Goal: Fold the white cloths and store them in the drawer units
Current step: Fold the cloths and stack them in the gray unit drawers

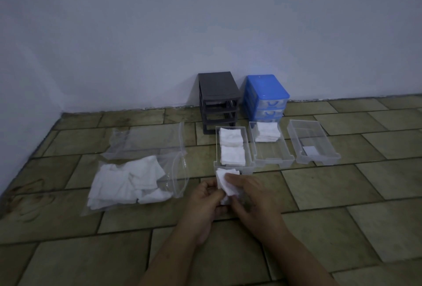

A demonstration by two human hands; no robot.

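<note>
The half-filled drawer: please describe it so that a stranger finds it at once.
Two drawer units, dark and blue, stand at the wall; three clear drawers lie before them. Take the middle drawer. Only it holds one cloth stack, at its far end.

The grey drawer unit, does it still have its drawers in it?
No, the grey drawer unit shows only open slots, and three clear drawers sit on the floor in front of it.

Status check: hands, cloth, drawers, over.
Left hand and right hand both grip one white cloth, mid-fold. Left drawer full, middle drawer half filled, right drawer without cloths. Nothing blocking.
</note>
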